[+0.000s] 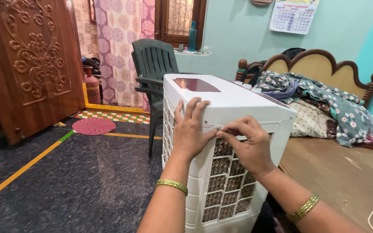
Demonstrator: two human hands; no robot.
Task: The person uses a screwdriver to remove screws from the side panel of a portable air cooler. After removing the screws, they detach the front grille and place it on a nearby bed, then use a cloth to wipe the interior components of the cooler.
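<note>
Air cooler (227, 101): I judge it bulky, rigid plastic, grille fragile; my left hand (189, 129) lies open on its corner; right hand (249, 144) fingers pinch a small fastener (218, 128) under the lid.

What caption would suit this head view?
Left hand steadies a white air cooler while right hand fingers pinch something small at its grille.

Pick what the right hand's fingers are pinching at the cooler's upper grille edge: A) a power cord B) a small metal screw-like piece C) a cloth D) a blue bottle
B: the right hand has its fingers closed on a small metallic piece at the top of the white air cooler grille, while the left hand lies flat on the corner beside it.
</note>
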